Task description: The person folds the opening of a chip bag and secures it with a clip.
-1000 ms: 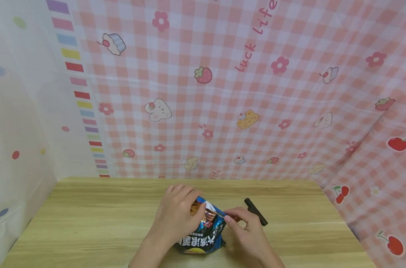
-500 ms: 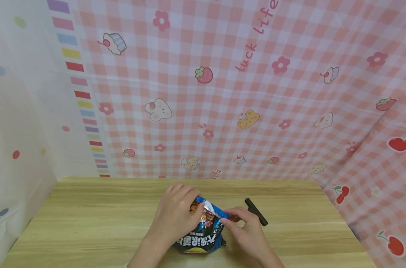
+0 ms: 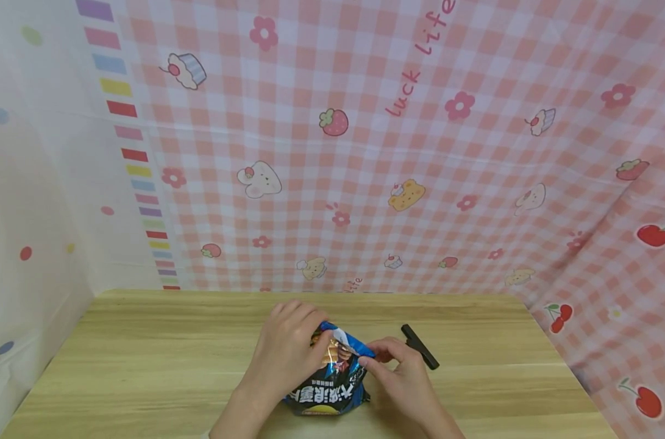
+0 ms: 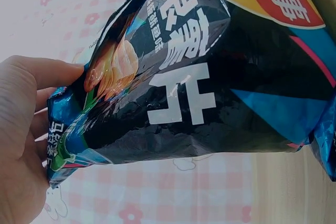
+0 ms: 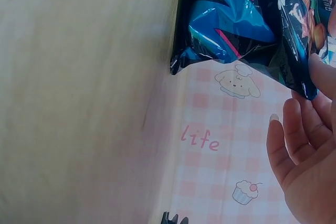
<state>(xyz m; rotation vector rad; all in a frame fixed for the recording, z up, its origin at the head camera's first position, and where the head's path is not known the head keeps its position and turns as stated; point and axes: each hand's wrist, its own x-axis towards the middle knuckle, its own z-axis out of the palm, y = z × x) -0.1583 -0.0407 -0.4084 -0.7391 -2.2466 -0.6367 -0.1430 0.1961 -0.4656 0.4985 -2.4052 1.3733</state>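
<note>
A black and blue potato chip bag (image 3: 332, 384) stands on the table between both hands, its top edge bent over in a blue and silver strip. My left hand (image 3: 288, 344) grips the bag's upper left end, the thumb on the printed front. In the left wrist view the left hand (image 4: 23, 124) has its thumb on one side of the bag (image 4: 157, 77) and fingers behind it. My right hand (image 3: 406, 375) pinches the upper right corner between thumb and index finger. In the right wrist view the other fingers of the right hand (image 5: 310, 145) lie loosely bent below the corner.
A black bag clip (image 3: 420, 347) lies on the wooden table (image 3: 162, 360) just beyond the right hand. A pink checked cloth (image 3: 310, 152) hangs behind the table and along the right side. White dotted cloth (image 3: 36, 244) covers the left side.
The right thumb and fingers have shifted slightly left with the bag's corner. The blue strip along the top edge shows wider than before. The left hand and the clip have stayed in place.
</note>
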